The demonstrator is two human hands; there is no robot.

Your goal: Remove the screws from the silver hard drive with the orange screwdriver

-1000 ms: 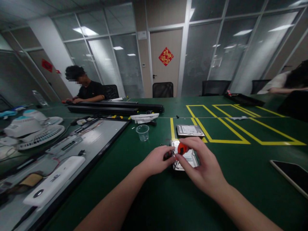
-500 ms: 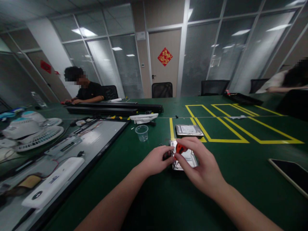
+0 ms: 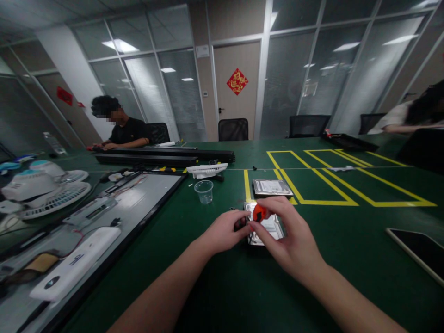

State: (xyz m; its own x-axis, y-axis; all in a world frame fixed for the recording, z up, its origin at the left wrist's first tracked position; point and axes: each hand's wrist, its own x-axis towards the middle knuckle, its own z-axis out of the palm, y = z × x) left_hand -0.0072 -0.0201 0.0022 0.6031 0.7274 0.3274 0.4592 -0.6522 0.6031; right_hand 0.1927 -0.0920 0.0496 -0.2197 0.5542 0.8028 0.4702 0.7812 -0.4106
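A silver hard drive (image 3: 269,229) lies on the green table in front of me, partly covered by my hands. My right hand (image 3: 289,231) pinches the red-and-black handle of a screwdriver (image 3: 258,213) between thumb and fingers, above the drive's left part. The screwdriver's tip is hidden. My left hand (image 3: 227,230) is closed at the drive's left edge, its thumb and fingertips beside the screwdriver; what they grip cannot be made out. Just behind is a second hard drive (image 3: 272,187), lying flat. A clear plastic cup (image 3: 204,191) stands left of the drives.
On the left lies a large flat panel (image 3: 147,196) with a white casing (image 3: 76,261) on it. White fan parts (image 3: 48,185) and long black bars (image 3: 166,156) are beyond. Yellow tape (image 3: 326,202) marks the table; a phone (image 3: 419,252) lies right. Two people sit across.
The screwdriver handle has turned in my right hand, and its black patch now faces me differently. My left hand and both hard drives stay in place.
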